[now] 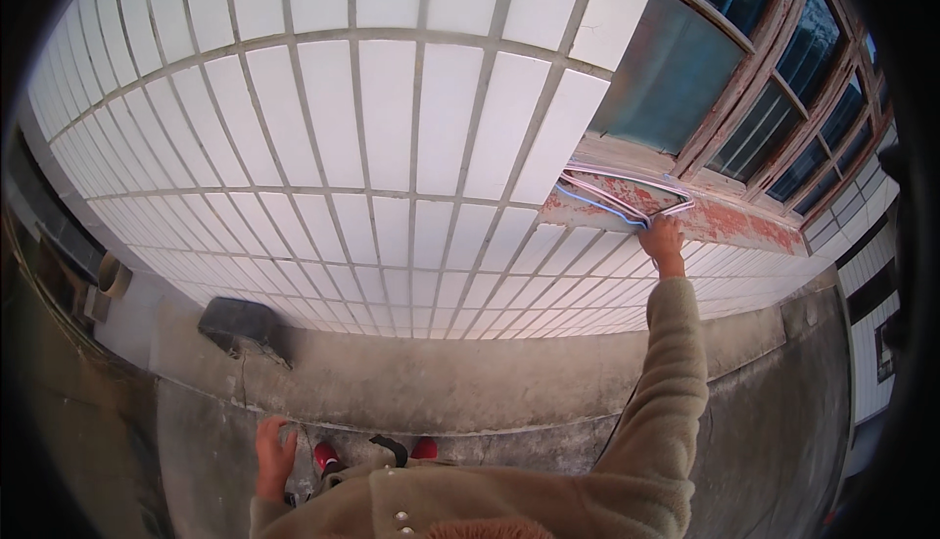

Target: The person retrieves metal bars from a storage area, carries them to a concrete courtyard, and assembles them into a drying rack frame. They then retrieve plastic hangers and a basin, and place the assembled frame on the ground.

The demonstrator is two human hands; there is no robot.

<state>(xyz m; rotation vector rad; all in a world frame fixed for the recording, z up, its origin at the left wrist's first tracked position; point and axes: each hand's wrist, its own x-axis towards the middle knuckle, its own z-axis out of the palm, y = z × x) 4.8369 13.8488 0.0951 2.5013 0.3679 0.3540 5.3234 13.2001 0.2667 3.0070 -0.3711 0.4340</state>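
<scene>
Several thin clothes hangers [605,195], pink, white and blue, lie together on the window sill [764,229], whose red paint is peeling. My right hand [663,237] reaches up to the sill's front edge. Its fingers are closed round the near end of the hangers; exactly which ones it grips is hidden. Low on the left, my left hand [275,448] hangs beside my body with nothing in it, its fingers loosely bent and the thumb apart.
A white tiled wall [392,118] rises in front of me. Above the sill stands a wooden-framed window [700,138] with worn paint. On the concrete ledge [392,373] at the wall's foot sits a dark, box-like object [240,326]. My red shoes [424,448] show below.
</scene>
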